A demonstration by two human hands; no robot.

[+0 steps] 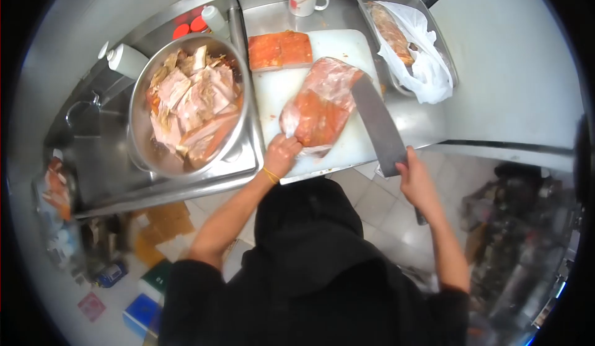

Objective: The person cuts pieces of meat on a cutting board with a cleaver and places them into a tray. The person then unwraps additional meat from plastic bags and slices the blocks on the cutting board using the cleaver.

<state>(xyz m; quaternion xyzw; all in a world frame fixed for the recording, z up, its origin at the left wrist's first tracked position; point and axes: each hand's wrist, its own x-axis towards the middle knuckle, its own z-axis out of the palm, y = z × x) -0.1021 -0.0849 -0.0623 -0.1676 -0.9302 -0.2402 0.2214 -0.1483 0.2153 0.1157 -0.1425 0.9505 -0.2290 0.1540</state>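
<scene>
A large piece of meat (319,113) in clear plastic wrap lies on the white cutting board (353,151). My left hand (283,153) is closed on the wrap at its near left corner. In my right hand (416,182) is a large broad-bladed knife (379,126), held by the handle. Its blade points away from me, and the far end overlaps the meat's right edge; I cannot tell whether it touches. Behind, at the board's far left, lies a flat orange-red slab of meat (280,50).
Left of the board stands a big metal bowl (132,113) piled with cut meat. A mug (302,6) sits at the back. On the right, a metal tray (365,2) holds meat and a white plastic bag (429,67). Squeeze bottles (127,60) stand behind the bowl.
</scene>
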